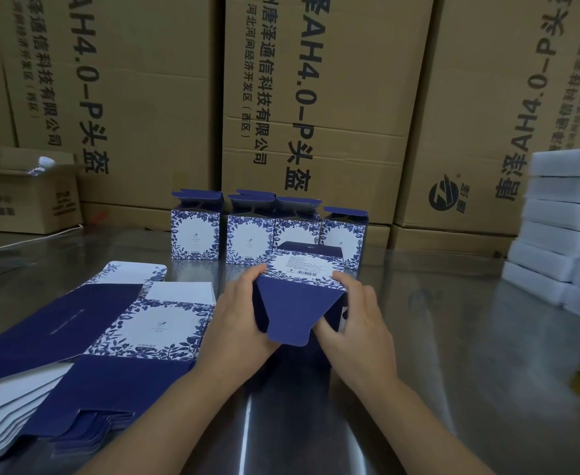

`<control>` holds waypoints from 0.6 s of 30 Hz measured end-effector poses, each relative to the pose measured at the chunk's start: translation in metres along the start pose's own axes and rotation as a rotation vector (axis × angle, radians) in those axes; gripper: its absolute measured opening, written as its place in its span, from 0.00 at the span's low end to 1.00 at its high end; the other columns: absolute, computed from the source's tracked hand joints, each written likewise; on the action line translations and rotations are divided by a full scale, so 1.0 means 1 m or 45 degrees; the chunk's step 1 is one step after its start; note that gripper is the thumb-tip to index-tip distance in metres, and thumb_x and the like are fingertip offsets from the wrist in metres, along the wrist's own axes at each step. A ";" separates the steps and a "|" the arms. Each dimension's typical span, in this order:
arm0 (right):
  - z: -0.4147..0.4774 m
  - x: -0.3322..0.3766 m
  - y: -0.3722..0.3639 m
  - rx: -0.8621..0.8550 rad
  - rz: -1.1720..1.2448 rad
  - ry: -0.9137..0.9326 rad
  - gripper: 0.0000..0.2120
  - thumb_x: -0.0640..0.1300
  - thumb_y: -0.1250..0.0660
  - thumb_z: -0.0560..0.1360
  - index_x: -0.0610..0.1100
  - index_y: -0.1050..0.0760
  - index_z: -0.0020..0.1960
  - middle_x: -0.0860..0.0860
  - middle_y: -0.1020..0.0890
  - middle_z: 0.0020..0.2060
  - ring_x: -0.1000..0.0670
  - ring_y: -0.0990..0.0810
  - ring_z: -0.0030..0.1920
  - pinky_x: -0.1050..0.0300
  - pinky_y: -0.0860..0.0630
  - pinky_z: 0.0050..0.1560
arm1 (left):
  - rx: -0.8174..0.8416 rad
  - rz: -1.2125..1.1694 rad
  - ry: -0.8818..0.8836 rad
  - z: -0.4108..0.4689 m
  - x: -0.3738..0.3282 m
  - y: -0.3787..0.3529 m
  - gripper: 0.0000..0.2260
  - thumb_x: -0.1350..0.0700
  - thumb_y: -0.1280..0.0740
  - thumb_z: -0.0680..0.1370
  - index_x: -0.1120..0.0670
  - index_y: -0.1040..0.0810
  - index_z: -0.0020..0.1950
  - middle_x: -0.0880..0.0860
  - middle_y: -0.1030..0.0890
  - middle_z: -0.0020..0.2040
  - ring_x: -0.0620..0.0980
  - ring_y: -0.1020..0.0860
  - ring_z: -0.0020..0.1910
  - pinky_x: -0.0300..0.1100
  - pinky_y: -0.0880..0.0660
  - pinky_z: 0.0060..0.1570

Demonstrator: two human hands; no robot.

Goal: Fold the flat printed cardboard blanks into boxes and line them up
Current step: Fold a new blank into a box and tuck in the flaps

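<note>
Cardboard in blue-and-white floral print is held at the middle of the steel bench [453, 337]: a half-folded box [295, 303], caught between both hands. The left hand [237, 313] grips the box's left side, thumb up on its top edge. The right hand [353, 320] grips the right side with its fingers curled against the wall, so each grip is closed on this box. Its white barcode panel faces up, and a dark blue tapered flap hangs off its near edge between the two hands. Whether its base touches the bench cannot be told.

Just behind this box, four folded boxes [250, 240] stand upright in a row with their top flaps open, and it partly hides the rightmost. Just left of it lies a stack of flat blanks [110, 337]. Far behind it rise large brown cartons [316, 97]. Well to its right sit stacked white foam blocks [555, 217].
</note>
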State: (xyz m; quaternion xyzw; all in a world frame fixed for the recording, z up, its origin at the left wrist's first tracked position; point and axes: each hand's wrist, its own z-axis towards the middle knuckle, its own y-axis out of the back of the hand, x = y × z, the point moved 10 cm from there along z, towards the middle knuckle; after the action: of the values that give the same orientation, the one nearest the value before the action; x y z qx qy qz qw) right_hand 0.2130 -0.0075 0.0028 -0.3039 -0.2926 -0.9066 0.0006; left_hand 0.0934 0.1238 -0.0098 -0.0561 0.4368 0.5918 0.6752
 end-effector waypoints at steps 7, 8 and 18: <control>0.001 -0.003 0.001 0.002 0.135 -0.023 0.27 0.56 0.36 0.72 0.57 0.39 0.69 0.61 0.38 0.55 0.65 0.30 0.50 0.68 0.31 0.46 | 0.146 -0.198 0.071 0.002 0.003 -0.006 0.28 0.55 0.30 0.73 0.35 0.39 0.65 0.45 0.31 0.64 0.42 0.30 0.61 0.45 0.29 0.61; 0.002 -0.006 0.002 -0.004 0.168 -0.036 0.25 0.54 0.37 0.74 0.57 0.38 0.69 0.61 0.38 0.55 0.63 0.29 0.51 0.64 0.29 0.49 | 0.159 -0.283 0.091 0.003 0.002 -0.006 0.25 0.60 0.35 0.76 0.33 0.37 0.62 0.46 0.30 0.63 0.42 0.29 0.60 0.45 0.28 0.61; 0.004 0.005 0.026 -0.183 0.520 -0.006 0.14 0.44 0.46 0.74 0.57 0.24 0.45 0.63 0.27 0.52 0.65 0.30 0.57 0.77 0.37 0.52 | -0.035 -0.480 0.069 0.004 -0.014 0.018 0.14 0.59 0.43 0.81 0.41 0.24 0.54 0.40 0.26 0.58 0.33 0.30 0.60 0.28 0.35 0.59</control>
State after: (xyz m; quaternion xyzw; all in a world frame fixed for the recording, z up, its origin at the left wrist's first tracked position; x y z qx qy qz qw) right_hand 0.2157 -0.0258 0.0216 -0.3583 -0.1595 -0.9055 0.1618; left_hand 0.0813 0.1207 0.0100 -0.1622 0.4284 0.4589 0.7613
